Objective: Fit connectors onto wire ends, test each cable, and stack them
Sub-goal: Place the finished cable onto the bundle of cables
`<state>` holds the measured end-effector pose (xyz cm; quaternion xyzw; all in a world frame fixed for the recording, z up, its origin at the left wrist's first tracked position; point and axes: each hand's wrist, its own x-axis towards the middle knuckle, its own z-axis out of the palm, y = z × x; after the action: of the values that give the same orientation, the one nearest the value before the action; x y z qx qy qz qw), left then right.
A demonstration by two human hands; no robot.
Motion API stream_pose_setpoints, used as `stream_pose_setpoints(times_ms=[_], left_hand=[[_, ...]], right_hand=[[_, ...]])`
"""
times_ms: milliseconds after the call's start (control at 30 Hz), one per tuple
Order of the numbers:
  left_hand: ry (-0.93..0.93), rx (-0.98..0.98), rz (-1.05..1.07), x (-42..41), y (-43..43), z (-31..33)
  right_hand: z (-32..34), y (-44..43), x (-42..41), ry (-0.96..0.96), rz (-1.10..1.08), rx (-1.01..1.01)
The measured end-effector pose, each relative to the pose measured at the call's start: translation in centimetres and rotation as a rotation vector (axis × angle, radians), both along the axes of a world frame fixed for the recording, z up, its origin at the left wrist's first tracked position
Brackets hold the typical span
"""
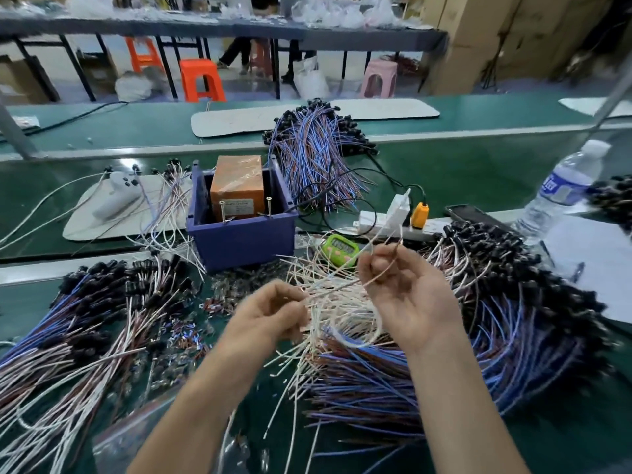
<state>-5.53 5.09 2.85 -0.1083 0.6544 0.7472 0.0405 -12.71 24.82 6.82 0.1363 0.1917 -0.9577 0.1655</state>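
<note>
My left hand (270, 313) grips a bundle of thin white wires (328, 302) at the middle of the green bench. My right hand (407, 289) is raised just right of it and pinches a single pale wire (383, 241) that arcs up over the bundle. Small loose connectors (236, 289) lie scattered on the mat left of my hands. Piles of blue and brown cables with black ends lie at the left (85, 302) and at the right (513, 319). A blue test box (239, 230) holding an orange block stands behind the wires.
A green timer (340, 246), a white power strip (386, 220) with an orange plug and a black phone (468, 213) lie behind my hands. A water bottle (561, 189) stands at the right. Another cable heap (314, 148) sits further back. A plastic bag (136, 436) lies near the front edge.
</note>
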Motion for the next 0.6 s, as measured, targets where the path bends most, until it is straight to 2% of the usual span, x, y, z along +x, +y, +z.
stream_pose_setpoints(times_ms=[33,100,200,267,367,433,533,600], left_hand=[[0.004,-0.033,0.098,0.0,-1.3,0.2],[0.064,0.023,0.227,0.6,-4.4,1.0],[0.210,0.121,0.272,1.9,-8.2,2.7],[0.249,-0.059,0.310,2.4,-9.4,4.0],[0.259,-0.426,0.293,2.2,-8.1,6.5],[0.314,-0.575,0.208,2.1,-6.1,8.1],[0.403,-0.605,0.179,1.8,-3.3,9.0],[0.411,-0.605,0.233,1.4,-2.4,8.5]], right_hand=[[0.0,0.9,-0.1,0.008,0.009,0.137],[0.0,2.3,-0.4,0.041,-0.008,0.457],[0.5,3.4,-0.4,0.122,-0.156,1.003],[1.8,2.7,0.5,0.338,-0.161,1.261],[3.3,-1.2,2.9,0.785,0.258,1.234],[3.0,-5.0,4.3,0.959,0.472,1.222],[2.1,-8.9,4.9,0.971,0.468,1.326],[1.9,-9.4,4.3,0.861,0.383,1.210]])
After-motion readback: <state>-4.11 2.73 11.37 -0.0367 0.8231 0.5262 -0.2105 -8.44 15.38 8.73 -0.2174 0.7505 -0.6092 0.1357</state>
